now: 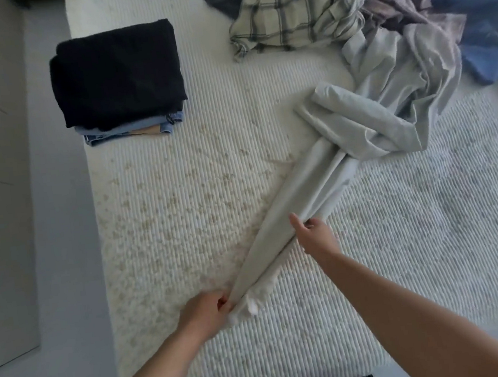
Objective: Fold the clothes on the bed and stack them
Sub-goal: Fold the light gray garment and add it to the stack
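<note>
Across a white ribbed bed (369, 252), seen from above, clothes lie in three groups. At two o'clock, an unfolded heap (407, 12): a plaid shirt (291, 11), a mauve garment (406, 0) and a blue one (486, 44), all overlapping. From that heap a long pale grey garment (357, 123) stretches toward six o'clock, bunched at its far end, pulled into a narrow strip at the near end. At ten o'clock sits a folded stack (122, 82): a black piece (115, 73) on top, denim (133, 132) beneath. The right hand (313, 233) grips the strip midway, thumb and fingers curled round the cloth. The left hand (208, 310), at seven o'clock, pinches the strip's near end with fingers closed. No writing is readable.
</note>
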